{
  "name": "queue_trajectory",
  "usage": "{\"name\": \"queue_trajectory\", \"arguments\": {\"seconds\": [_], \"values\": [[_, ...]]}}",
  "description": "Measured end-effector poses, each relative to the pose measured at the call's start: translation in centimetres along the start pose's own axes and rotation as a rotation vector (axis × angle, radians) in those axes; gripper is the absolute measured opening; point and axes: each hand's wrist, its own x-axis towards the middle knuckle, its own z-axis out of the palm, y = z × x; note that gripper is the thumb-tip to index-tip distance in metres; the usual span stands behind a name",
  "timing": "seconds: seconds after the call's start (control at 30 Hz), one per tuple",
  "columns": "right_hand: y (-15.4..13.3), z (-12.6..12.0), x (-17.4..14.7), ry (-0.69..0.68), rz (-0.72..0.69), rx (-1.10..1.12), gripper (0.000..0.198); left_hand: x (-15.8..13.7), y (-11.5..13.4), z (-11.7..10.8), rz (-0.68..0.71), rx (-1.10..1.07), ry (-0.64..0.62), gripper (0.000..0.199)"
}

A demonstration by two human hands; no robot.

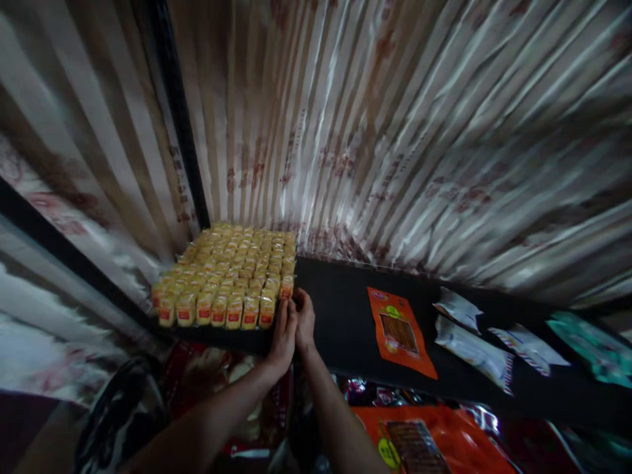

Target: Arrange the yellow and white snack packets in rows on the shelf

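Note:
Small yellow snack packs (234, 273) with red labels stand upright in tight rows, forming a block at the left end of a black shelf (330, 296). At the block's front right corner, a single snack pack (286, 287) sits at my fingertips. My left hand (283, 334) has its fingers pressed together against that pack's lower part. Close beside it, my right hand (305, 320) curls its fingers around the pack's right side. The two hands touch or nearly touch, and they hide the bottom of the pack.
An orange flat packet (399, 332) lies right of my hands. White wrapped packets (471, 349) and a green packet (595, 345) lie farther right. A crinkled, printed plastic sheet (336, 131) hangs behind. Below the shelf's front edge are more goods, including a large orange packet (459, 434).

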Motion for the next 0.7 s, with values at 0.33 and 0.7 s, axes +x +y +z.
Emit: {"name": "queue_trajectory", "arguments": {"seconds": [0.33,0.7], "values": [[-2.0,-1.4,-11.5,-0.049,-0.057,-0.029,0.031,-9.9,1.4,-6.0,0.156,-0.007,-0.013,0.037],[4.0,4.6,-21.6,-0.658,0.067,-0.457,0.035,-11.6,-10.0,-16.3,-0.547,0.222,-0.038,0.013]]}}
